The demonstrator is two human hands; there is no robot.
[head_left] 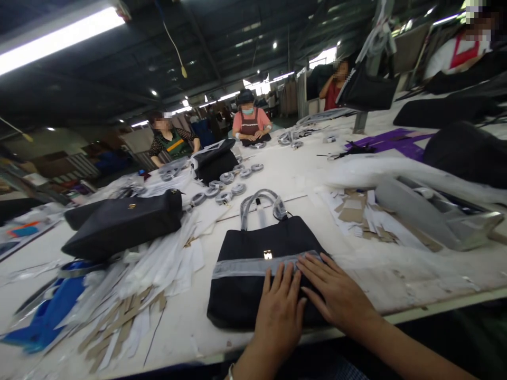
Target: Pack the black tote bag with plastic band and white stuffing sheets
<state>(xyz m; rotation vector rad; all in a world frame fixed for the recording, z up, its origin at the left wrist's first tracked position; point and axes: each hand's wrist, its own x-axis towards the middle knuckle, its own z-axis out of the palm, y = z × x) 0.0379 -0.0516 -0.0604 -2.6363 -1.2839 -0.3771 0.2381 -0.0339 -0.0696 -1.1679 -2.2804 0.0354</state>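
A black handbag (233, 303) lies flat at the near edge of the white table, its wrapped handles (263, 198) pointing away from me. Across its front runs a greyish translucent strip (233, 267), just below a small gold clasp (268, 254). My left hand (280, 303) rests on the bag's middle, fingers spread over the strip. To its right, my right hand (332, 287) presses flat on the strip's right part, fingers stretched out. Neither hand is wrapped round anything.
Left of the bag are white and brown paper strips (170, 269), another black bag (127, 221) and a blue tape dispenser (59, 311). Coiled wrapped straps (224, 196) lie beyond. A grey dispenser (431, 216) stands at right. Across the table a person (251, 121) works.
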